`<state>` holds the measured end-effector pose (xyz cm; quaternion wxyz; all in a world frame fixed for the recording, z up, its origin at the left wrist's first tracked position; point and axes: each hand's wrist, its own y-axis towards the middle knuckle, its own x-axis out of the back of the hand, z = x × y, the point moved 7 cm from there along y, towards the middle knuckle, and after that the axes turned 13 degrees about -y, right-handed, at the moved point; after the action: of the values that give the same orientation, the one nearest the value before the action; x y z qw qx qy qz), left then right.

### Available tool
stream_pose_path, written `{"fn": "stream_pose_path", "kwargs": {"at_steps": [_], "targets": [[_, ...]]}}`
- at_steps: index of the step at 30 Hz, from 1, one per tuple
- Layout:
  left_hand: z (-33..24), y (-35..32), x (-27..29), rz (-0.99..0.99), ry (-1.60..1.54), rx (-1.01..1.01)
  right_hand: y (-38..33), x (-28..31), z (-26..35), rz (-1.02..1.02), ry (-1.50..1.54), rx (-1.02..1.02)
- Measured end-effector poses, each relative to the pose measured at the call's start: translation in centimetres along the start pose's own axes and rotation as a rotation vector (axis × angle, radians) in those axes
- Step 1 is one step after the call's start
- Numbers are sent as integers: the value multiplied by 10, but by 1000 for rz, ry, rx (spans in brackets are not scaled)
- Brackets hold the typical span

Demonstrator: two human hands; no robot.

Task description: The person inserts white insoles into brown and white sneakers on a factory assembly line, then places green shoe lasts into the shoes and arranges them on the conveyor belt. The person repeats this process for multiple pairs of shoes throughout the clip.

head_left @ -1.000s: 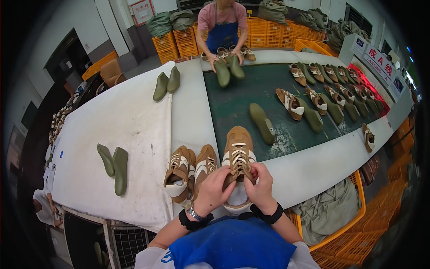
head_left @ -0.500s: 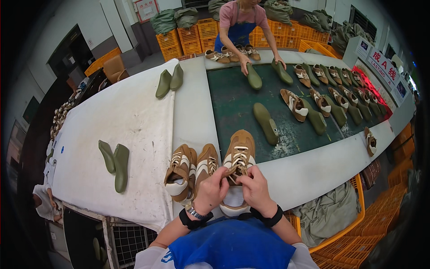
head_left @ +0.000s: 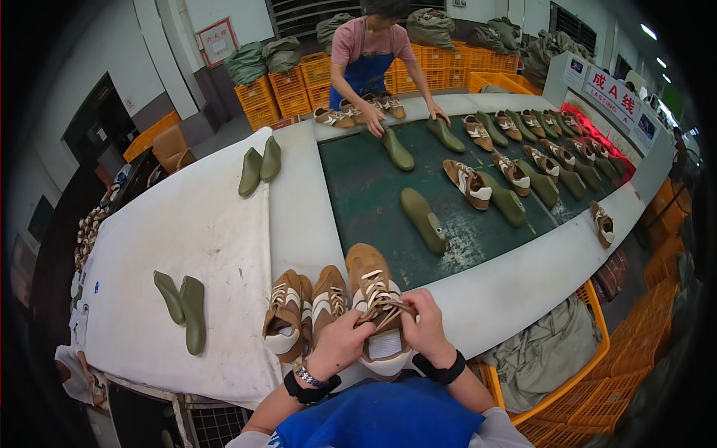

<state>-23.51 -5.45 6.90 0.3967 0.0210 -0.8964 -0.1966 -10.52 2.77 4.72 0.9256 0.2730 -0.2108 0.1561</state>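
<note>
A brown and white sneaker (head_left: pixel 365 263) stands at the table's near edge in front of me, toe pointing away. My left hand (head_left: pixel 337 345) pinches its laces (head_left: pixel 386 308) on one side of the opening. My right hand (head_left: pixel 428 322) is closed on the laces at the other side, which are drawn up between both hands. Left of this shoe, touching or nearly so, are further brown sneakers (head_left: pixel 286 306), partly hidden by one another and by my left hand. A green shoe last (head_left: pixel 423 221) lies just beyond on the green belt (head_left: pixel 358 198).
Across the belt a person (head_left: pixel 364 60) touches two green lasts (head_left: pixel 397 151). Rows of sneakers (head_left: pixel 467 183) and lasts fill the belt's right side. More lasts (head_left: pixel 193 317) lie on the white cloth (head_left: pixel 216 224) at left. An orange crate (head_left: pixel 549 399) holding grey cloth sits below right.
My hands have pulled the laces apart and the right hand has turned. The whole view has shifted. Across the belt, the person's hands stay at the two lasts.
</note>
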Motion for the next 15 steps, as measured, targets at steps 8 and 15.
{"fn": "stream_pose_path", "kwargs": {"at_steps": [8,15], "targets": [[27,15,8,-219,38,160,-4,8,29,244,-237,180],[28,42,9,-231,-39,108,17,-4,-3,334,-407,291]]}}
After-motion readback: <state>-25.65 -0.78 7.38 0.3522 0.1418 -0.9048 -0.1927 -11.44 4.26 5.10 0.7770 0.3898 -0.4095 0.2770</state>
